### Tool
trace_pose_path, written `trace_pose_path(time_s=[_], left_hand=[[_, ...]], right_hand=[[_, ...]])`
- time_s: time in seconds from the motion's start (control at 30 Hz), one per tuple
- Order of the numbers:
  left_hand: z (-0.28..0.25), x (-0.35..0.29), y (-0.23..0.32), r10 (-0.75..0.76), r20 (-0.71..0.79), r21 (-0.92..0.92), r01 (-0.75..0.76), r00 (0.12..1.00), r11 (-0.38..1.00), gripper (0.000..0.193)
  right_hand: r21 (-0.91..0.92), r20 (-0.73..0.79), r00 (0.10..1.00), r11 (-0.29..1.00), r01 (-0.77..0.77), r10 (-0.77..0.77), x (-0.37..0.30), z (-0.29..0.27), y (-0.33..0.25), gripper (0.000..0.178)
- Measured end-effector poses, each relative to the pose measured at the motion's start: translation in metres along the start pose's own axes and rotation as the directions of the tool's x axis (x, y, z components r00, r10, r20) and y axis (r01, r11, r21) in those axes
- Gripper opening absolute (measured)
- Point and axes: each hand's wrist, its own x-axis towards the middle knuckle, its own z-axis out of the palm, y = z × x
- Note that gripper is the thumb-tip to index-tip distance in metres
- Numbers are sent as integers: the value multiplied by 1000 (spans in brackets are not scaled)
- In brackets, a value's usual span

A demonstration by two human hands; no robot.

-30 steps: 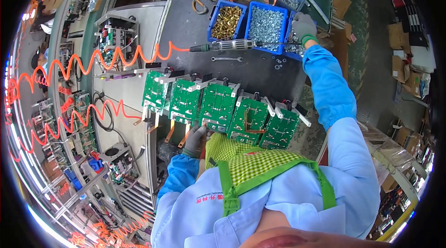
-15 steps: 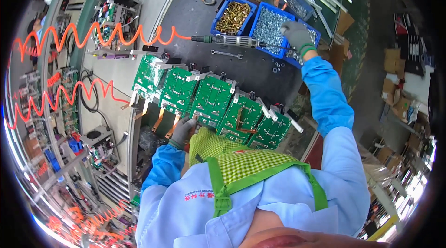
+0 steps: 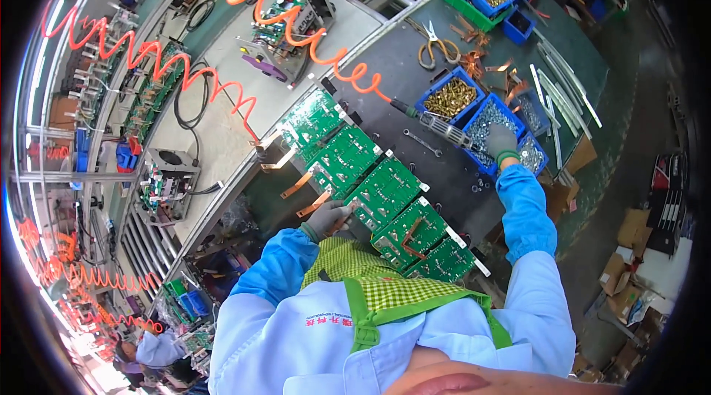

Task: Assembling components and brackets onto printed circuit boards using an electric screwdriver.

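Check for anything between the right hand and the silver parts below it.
Nothing visible stands between them: the right hand is over the silver parts, though contact is unclear. The driver lies to the hand's left.

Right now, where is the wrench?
In the head view, the wrench lies on the dark tabletop, slightly right of centre, between the row of green circuit boards and the grey-and-green cylindrical tool.

Five green boards point(image 3: 387, 186), one wrench point(image 3: 422, 142)
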Motion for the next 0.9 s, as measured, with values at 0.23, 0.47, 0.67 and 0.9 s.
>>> trace_pose_path(time_s=[0.23,0.47,0.67,0.9], left_hand=[[5,-13,6,-35,78,-11,36,996,999,22],[-6,2,6,129,217,159,-165,968,973,32],[-19,9,3,19,301,52,-36,954,998,20],[-16,3,12,-24,334,-19,32,942,999,18]], right_hand=[[323,-125,973,935,-145,194,-34,-30,-2,21],[867,-352,935,365,341,-37,-138,-137,-106,22],[838,-164,943,463,288,-289,-212,-79,-238,22],[750,-197,952,589,301,-235,-220,8,-281,20]])
